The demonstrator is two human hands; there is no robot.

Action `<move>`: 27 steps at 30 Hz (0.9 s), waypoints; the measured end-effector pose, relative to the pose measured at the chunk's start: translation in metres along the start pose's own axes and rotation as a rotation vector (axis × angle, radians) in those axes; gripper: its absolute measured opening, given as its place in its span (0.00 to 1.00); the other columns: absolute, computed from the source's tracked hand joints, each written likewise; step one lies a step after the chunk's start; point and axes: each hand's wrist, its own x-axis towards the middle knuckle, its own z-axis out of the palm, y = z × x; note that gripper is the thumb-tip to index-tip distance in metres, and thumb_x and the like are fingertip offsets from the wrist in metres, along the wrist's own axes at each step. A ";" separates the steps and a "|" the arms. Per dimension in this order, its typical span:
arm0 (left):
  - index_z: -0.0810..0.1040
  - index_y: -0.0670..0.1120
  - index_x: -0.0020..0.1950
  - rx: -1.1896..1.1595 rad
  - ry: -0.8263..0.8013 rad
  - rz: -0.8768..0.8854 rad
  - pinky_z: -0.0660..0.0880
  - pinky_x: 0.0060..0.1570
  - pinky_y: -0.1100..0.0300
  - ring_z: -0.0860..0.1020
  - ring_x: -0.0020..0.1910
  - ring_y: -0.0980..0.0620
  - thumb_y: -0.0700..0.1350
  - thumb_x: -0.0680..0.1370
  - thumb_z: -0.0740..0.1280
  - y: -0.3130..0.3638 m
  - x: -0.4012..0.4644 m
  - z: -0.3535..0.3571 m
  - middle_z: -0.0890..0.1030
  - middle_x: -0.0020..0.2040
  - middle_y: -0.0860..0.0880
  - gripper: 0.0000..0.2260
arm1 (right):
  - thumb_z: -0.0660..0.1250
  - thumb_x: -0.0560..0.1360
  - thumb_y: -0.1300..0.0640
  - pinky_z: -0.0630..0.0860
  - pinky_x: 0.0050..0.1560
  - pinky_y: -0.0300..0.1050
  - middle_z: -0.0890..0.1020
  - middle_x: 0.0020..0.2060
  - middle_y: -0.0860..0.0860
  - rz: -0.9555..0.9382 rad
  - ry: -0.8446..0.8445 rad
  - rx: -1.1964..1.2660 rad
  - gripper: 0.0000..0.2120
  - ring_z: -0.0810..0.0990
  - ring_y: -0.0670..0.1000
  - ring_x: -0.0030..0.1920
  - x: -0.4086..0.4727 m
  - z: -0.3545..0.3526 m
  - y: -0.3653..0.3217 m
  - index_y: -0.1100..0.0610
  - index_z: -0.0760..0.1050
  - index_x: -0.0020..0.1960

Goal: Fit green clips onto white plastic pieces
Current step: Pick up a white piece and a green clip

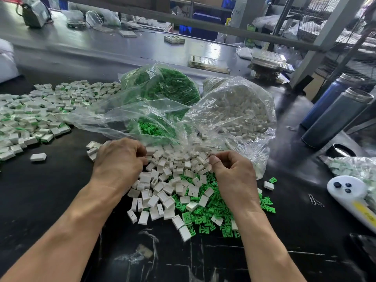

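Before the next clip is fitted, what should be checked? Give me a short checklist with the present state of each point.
1. White pieces within reach of both hands: ok.
2. Green clips within reach: ok.
3. Left hand holds a piece: cannot tell, fingers curled over the pile.
4. Right hand holds a clip: cannot tell, fingertips hidden.
5. Finished pile apart from loose parts: ok.
6. Bag edge clear of the hands: not ok, plastic lies at the fingers.
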 end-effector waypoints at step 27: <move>0.79 0.58 0.51 -0.313 0.022 0.183 0.74 0.40 0.69 0.80 0.40 0.63 0.49 0.76 0.75 0.007 -0.009 0.005 0.81 0.43 0.61 0.08 | 0.69 0.79 0.48 0.79 0.58 0.49 0.84 0.50 0.46 0.160 -0.176 -0.733 0.06 0.82 0.51 0.52 0.009 -0.001 -0.008 0.47 0.82 0.54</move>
